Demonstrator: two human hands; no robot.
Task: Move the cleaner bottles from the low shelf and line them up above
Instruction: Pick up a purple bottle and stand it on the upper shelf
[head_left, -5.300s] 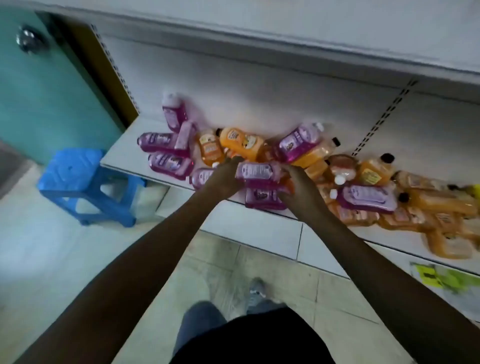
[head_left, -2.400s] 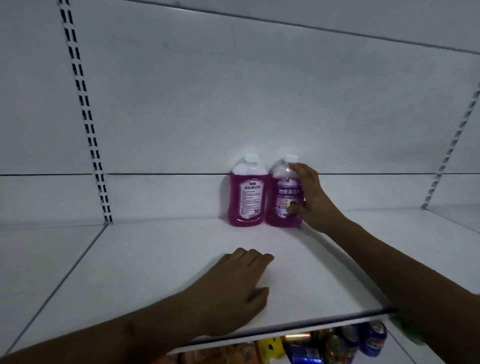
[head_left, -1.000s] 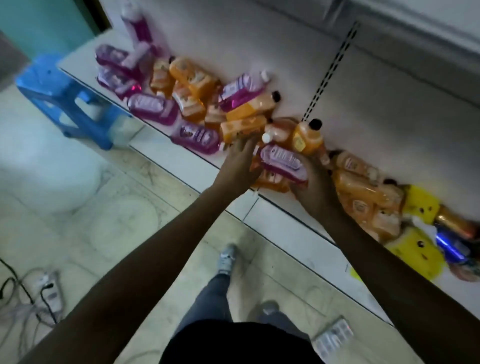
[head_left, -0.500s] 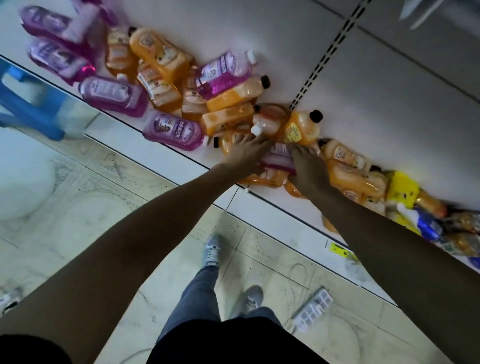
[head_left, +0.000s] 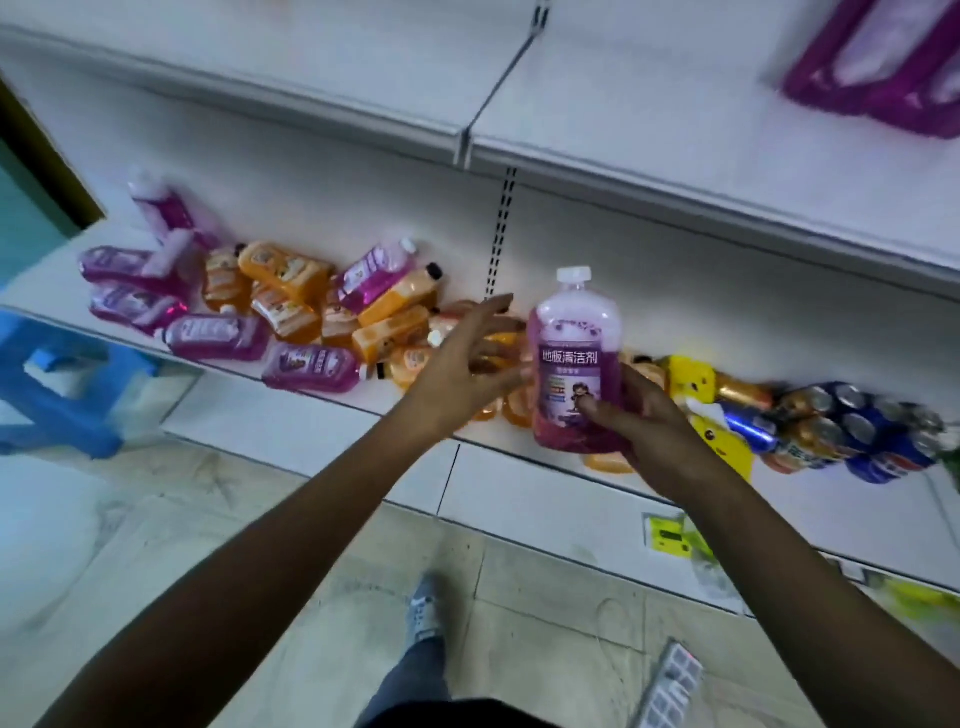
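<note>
My right hand (head_left: 649, 421) grips a purple cleaner bottle (head_left: 575, 343) by its lower half and holds it upright, white cap up, in front of the low shelf (head_left: 322, 397). My left hand (head_left: 462, 369) is open just left of the bottle, fingers spread, fingertips close to its side. Several purple bottles (head_left: 311, 366) and orange bottles (head_left: 389, 332) lie in a heap on the low shelf. On the upper shelf (head_left: 675, 130) two purple bottles (head_left: 883, 57) stand at the top right, blurred.
Yellow packs (head_left: 691, 379) and blue drink cans (head_left: 857, 431) crowd the low shelf's right part. A blue plastic stool (head_left: 57, 384) stands on the floor at the left. A small white object (head_left: 670, 686) lies on the tiled floor by my feet.
My right hand has lifted a purple bottle out of the heap and turned it upright. My left hand has come off the pile and opened. The view has tilted up, showing the upper shelf.
</note>
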